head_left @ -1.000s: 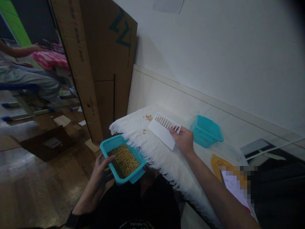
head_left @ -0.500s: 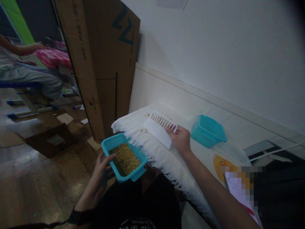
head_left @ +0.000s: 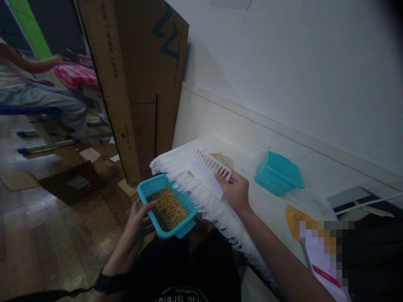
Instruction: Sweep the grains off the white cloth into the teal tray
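Observation:
My left hand (head_left: 136,224) grips the near-left rim of a teal plastic basket (head_left: 183,230), thumb over the edge. Soybeans (head_left: 168,209) fill much of its bottom. The basket is tilted slightly under the fringed edge of a white cloth (head_left: 217,216) on the table. In my right hand (head_left: 235,191) is a white plastic plate with a row of slots (head_left: 206,176), held flat over the cloth by its right end. A few small beans (head_left: 190,173) lie at its near side, and a blurred tan patch, perhaps more beans, shows behind it.
A second teal basket (head_left: 277,174) stands on the table to the right, near clear plastic and an orange item (head_left: 297,222). A tall cardboard box (head_left: 141,92) stands at the table's left end. Another person sits far left; a flattened carton (head_left: 72,180) lies on the floor.
My right hand has drawn the slotted plate slightly left and toward me, so the tan patch behind it is exposed. My left hand and basket hold nearly the same place; the view has shifted slightly.

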`<state>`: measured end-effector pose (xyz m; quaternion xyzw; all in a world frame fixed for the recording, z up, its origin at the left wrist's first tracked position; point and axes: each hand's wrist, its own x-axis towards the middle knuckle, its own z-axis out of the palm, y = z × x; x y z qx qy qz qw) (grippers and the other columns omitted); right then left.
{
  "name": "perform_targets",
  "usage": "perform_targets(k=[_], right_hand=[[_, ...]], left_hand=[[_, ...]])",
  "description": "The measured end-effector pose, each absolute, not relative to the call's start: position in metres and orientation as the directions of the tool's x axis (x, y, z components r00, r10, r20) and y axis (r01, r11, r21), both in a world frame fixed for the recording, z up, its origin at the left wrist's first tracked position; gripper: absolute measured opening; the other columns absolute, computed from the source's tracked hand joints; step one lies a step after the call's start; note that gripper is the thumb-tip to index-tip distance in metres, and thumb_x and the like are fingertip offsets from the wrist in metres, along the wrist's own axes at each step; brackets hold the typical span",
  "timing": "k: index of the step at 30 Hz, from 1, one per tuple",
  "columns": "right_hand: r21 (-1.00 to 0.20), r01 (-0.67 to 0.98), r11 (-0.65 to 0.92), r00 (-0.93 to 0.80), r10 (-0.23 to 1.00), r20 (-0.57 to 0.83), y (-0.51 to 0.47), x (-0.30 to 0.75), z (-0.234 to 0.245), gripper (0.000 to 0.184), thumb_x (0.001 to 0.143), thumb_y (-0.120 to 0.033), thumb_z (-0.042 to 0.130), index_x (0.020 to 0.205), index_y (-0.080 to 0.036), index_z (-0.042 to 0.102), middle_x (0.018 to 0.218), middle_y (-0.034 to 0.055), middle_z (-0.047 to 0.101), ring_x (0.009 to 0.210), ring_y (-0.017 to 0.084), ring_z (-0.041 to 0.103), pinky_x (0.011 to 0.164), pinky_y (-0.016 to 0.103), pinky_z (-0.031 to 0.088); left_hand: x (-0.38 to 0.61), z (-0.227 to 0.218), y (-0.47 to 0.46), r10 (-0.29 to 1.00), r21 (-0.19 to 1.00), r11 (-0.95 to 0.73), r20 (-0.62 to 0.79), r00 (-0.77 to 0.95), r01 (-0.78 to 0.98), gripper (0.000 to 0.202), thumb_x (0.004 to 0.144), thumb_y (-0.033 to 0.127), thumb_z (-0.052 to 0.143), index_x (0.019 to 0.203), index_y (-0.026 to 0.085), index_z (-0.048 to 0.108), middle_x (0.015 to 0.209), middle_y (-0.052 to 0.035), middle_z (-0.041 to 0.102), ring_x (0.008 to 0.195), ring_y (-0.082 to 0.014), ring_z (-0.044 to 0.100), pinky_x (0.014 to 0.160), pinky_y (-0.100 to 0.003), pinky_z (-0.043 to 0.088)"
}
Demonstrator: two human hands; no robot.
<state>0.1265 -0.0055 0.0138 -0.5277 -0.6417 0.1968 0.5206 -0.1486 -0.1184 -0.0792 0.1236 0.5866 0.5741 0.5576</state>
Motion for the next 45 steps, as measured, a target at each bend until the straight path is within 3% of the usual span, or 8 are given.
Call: perform_targets(k=[9,16,29,36,40,45], right_hand=[[-0.816,0.445,0.368,0.102,0.885,0.455,-0.023,0.116,0.01,0.036,0.086,-0.056,0.078,0.08,-0.021,0.08,0.074,0.0051,0.081,0.067,0.023,0.074,0.064,0.032,0.059],[-0.803,0.457,0.382,0.102,0.875,0.474,-0.031,0.115,0.008,0.035,0.088,-0.055,0.077,0.079,-0.021,0.08,0.071,0.0043,0.079,0.066,0.023,0.073,0.064,0.032,0.059],[-0.606,0.591,0.532,-0.069,0.782,0.619,-0.051,0.098,0.006,0.028,0.098,-0.047,0.073,0.097,-0.025,0.089,0.08,0.0067,0.086,0.068,0.025,0.082,0.065,0.031,0.062],[-0.49,0.607,0.626,-0.149,0.695,0.703,-0.07,0.087,0.002,0.026,0.103,-0.042,0.068,0.099,-0.028,0.09,0.08,0.0045,0.086,0.062,0.021,0.079,0.064,0.029,0.065],[-0.477,0.642,0.6,-0.071,0.667,0.742,-0.073,0.084,0.002,0.026,0.103,-0.041,0.069,0.096,-0.025,0.088,0.078,0.0062,0.085,0.062,0.021,0.079,0.063,0.029,0.062],[-0.621,0.649,0.439,0.128,0.742,0.658,-0.058,0.076,0.004,0.032,0.1,-0.046,0.068,0.08,-0.022,0.076,0.065,0.0047,0.076,0.055,0.019,0.07,0.055,0.027,0.05]], left_hand=[[-0.155,-0.084,-0.112,0.788,0.808,0.318,-0.516,-0.337,-0.496,0.103,0.073,0.05,0.096,0.164,0.033,0.049,0.115,-0.0097,0.074,0.083,-0.029,0.077,0.071,-0.043,0.064],[-0.153,-0.08,-0.111,0.8,0.819,0.319,-0.503,-0.327,-0.477,0.103,0.077,0.051,0.094,0.167,0.033,0.046,0.121,-0.0113,0.074,0.088,-0.0293,0.078,0.072,-0.041,0.064],[-0.157,-0.078,-0.109,0.792,0.817,0.304,-0.503,-0.346,-0.491,0.103,0.076,0.048,0.096,0.165,0.034,0.048,0.122,-0.0118,0.076,0.09,-0.0299,0.078,0.072,-0.042,0.063],[-0.155,-0.076,-0.113,0.81,0.827,0.291,-0.481,-0.336,-0.482,0.102,0.076,0.05,0.095,0.165,0.032,0.049,0.12,-0.0113,0.075,0.092,-0.0309,0.078,0.074,-0.043,0.063],[-0.156,-0.076,-0.114,0.817,0.835,0.296,-0.473,-0.331,-0.463,0.099,0.079,0.05,0.094,0.165,0.031,0.048,0.122,-0.0112,0.074,0.089,-0.0284,0.077,0.073,-0.042,0.063],[-0.152,-0.078,-0.112,0.803,0.826,0.322,-0.497,-0.33,-0.462,0.096,0.082,0.045,0.092,0.165,0.032,0.047,0.121,-0.0105,0.073,0.084,-0.0262,0.076,0.068,-0.039,0.063]])
